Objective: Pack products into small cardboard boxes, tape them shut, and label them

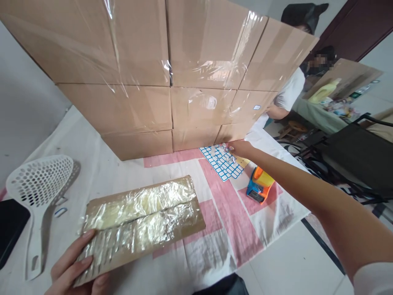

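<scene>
In the head view my left hand (76, 266) grips the near left corner of a flat cardboard box (144, 213), fingers over its top. Shiny, wrinkled clear tape covers the box's seam. My right arm stretches far across the cloth, and my right hand (241, 148) is closed beside the stacked cartons. Its fingertips are at small crumpled shiny scraps (229, 149); whether they hold one is unclear. Under these lie blue-edged sticker label sheets (222, 166). An orange and blue tape dispenser (260, 185) with a yellow roll stands just nearer than that hand.
Taped cardboard cartons (138, 106) form a wall along the back. A white perforated scoop (38, 209) and a black object (12, 229) lie at left. The pink and white cloth (211, 250) ends at right, near a dark chair (353, 147). A person (290, 92) is behind the cartons.
</scene>
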`<state>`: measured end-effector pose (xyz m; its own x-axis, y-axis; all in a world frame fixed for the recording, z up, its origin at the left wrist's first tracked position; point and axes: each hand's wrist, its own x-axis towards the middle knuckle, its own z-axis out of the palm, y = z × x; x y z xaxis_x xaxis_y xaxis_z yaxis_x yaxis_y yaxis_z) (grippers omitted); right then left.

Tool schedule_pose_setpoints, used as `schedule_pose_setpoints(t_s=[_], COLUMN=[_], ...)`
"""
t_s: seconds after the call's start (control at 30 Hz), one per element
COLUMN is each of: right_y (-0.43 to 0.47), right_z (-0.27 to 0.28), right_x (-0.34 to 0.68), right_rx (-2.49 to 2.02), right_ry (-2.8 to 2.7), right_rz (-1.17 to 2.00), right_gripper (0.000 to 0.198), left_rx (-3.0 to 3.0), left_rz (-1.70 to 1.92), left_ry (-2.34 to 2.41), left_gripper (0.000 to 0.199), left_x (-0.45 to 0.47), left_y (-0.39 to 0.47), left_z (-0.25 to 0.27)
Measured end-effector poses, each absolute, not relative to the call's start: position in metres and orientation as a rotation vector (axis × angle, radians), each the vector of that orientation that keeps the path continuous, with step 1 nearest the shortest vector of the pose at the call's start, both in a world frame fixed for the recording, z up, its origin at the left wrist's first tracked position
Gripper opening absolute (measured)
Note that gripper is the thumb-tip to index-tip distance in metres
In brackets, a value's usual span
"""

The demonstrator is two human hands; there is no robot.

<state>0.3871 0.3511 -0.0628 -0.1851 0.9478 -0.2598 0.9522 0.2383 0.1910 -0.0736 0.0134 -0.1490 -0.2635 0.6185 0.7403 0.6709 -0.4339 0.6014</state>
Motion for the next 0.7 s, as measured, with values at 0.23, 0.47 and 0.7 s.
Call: schedule_pose_setpoints(t_s=[0.23,0.47,0.7], right_y=[0.349,0.316,0.228], right_z=[-0.050,-0.027,-0.053], right_x=[0.384,0.357,0.304], right_rx=[1.960,2.146,2.128], right_ry=[2.215,2.391,2.439], right_rz=[-0.026,-0.465,-2.002], right_gripper=[0.026,0.033,0.027], left_rx=[-2.012,-1.989,-1.944], left_rz=[-1.833,-1.820,-1.787], left_ry=[-1.442,-1.498,-1.475], left_gripper=[0.039,0.036,0.030], left_x=[-0.079,-0.079,-0.080], left_y=[0.022,0.021,0.022], left_z=[-0.146,-0.149,-0.156])
